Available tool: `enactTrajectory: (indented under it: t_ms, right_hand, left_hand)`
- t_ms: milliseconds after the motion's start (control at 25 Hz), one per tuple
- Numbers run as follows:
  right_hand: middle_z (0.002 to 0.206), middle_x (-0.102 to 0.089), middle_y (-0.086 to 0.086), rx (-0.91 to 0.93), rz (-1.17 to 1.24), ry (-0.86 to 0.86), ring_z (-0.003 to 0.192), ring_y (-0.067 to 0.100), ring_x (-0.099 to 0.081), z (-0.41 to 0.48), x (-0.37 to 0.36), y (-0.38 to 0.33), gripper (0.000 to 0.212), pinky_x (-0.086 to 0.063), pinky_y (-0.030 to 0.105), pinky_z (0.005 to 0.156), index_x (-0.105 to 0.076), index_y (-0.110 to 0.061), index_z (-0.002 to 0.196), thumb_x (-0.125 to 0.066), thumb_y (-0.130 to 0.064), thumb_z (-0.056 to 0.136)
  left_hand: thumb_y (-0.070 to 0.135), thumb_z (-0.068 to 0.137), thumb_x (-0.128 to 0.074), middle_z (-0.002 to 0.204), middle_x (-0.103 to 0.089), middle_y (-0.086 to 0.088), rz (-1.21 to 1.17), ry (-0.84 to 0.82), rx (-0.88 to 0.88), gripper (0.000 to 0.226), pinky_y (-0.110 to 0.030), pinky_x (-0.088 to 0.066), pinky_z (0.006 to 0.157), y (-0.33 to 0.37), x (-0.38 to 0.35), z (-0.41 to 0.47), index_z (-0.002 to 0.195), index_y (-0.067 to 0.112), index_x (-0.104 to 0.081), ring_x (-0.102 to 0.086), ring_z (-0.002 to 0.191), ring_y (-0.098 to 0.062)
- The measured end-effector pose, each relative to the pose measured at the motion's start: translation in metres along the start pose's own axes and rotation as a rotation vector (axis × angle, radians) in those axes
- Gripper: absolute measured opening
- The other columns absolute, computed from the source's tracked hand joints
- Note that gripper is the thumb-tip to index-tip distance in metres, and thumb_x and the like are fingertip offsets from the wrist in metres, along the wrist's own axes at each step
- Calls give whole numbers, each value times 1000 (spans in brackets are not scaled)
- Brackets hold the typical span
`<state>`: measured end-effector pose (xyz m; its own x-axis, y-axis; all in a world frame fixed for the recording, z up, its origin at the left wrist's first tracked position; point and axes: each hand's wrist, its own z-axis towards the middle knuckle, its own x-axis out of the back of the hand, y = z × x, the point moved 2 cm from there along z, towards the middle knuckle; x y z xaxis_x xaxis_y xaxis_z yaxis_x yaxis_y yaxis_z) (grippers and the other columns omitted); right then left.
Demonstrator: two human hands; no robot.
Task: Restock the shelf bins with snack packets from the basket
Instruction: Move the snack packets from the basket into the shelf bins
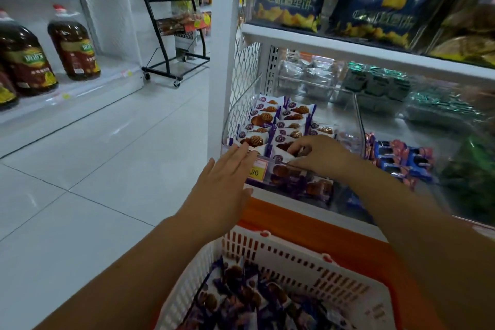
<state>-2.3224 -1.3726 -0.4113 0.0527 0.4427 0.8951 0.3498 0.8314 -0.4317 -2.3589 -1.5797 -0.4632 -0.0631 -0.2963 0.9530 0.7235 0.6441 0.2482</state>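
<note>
A clear shelf bin (pixel 359 126) holds several white-and-purple snack packets (pixel 263 118) standing in rows. My right hand (pixel 321 155) reaches over the bin's front edge and its curled fingers pinch a packet (pixel 281 158) in the front row. My left hand (pixel 227 182) is flat with straight fingers, the fingertips touching the bin's front left corner by the price tag (pixel 257 171). Below me, a white plastic basket (pixel 308 260) holds several more purple snack packets (pixel 241 292).
An orange shelf base (pixel 294 220) runs under the bin. To the right lie blue cookie packs (pixel 401 158) and green packets. Dark snack bags fill the shelf above (pixel 375 2). Across the tiled aisle stand oil bottles (pixel 73 45) and a black wheeled rack (pixel 171 35).
</note>
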Motion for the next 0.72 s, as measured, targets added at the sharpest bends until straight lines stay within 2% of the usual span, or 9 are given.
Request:
enactTrajectory:
  t_ms: [120, 200, 280, 360, 440, 520, 560, 640, 720]
  right_hand:
    - [135, -56, 4, -23, 23, -32, 111, 15, -54, 3, -5, -5, 36, -38, 21, 85, -63, -18, 125, -67, -25, 90]
    - [130, -58, 4, -26, 17, -27, 100, 10, -54, -1, -1, -6, 39, -40, 20, 81, -60, -20, 128, -66, -29, 90]
    - [109, -62, 2, 18, 135, 250, 82, 5, -55, -18, 3, -3, 38, -44, 18, 68, -58, -26, 128, -64, -34, 91]
    - [90, -60, -3, 97, 430, 628, 69, 5, -54, -57, -6, 0, 25, -44, 18, 57, -58, -30, 119, -58, -28, 95]
    - [76, -56, -7, 67, 617, 694, 60, 3, -49, -88, -46, 8, 18, -41, 16, 51, -57, -32, 111, -52, -21, 97]
    - [81, -55, -11, -86, 513, 389, 67, 3, -50, -102, -109, 34, 16, -45, 21, 61, -55, -33, 108, -50, -21, 99]
    - [88, -55, -10, -172, 395, 119, 74, 7, -51, -107, -142, 52, 14, -47, 27, 70, -54, -32, 105, -48, -21, 100]
    - [95, -58, 1, -258, 75, -486, 76, 18, -54, -127, -207, 101, 15, -47, 37, 76, -55, -26, 101, -43, -17, 101]
    - [109, -59, 12, -275, -232, -817, 90, 28, -58, -159, -247, 145, 24, -46, 39, 86, -52, -14, 123, -38, -15, 103]
  left_hand:
    - [40, 101, -42, 162, 11, 12, -40, -28, -3, 69, -43, -5, 122, -4, -4, -1, 154, 35, 1, 10, 149, -9]
    - [37, 100, -44, 163, 5, 12, -71, 16, -16, 67, -41, -9, 122, -3, -5, -7, 154, 35, -5, 3, 150, -10]
    - [32, 100, -47, 162, -11, 9, -113, 117, -37, 60, -35, -16, 118, -1, -6, -20, 153, 33, -19, -13, 149, -13]
    - [28, 99, -49, 156, -30, 8, -184, 149, -48, 50, -30, -27, 113, 1, -13, -36, 147, 29, -35, -30, 141, -13]
    - [26, 98, -51, 145, -42, 8, -255, -14, -40, 42, -29, -37, 110, 4, -34, -56, 139, 27, -46, -42, 131, -12]
    - [27, 97, -53, 139, -48, 6, -231, -310, -32, 38, -30, -44, 103, 5, -65, -78, 135, 27, -50, -50, 122, -15]
    - [28, 97, -53, 137, -48, 3, -198, -482, -35, 38, -31, -46, 101, 7, -81, -90, 135, 26, -51, -52, 118, -17]
    - [31, 99, -51, 137, -47, -4, -105, -784, -68, 40, -36, -46, 98, 13, -112, -115, 137, 23, -48, -52, 116, -23]
    - [31, 100, -49, 141, -43, -7, -34, -954, -117, 43, -38, -43, 100, 19, -136, -137, 141, 19, -43, -49, 121, -26]
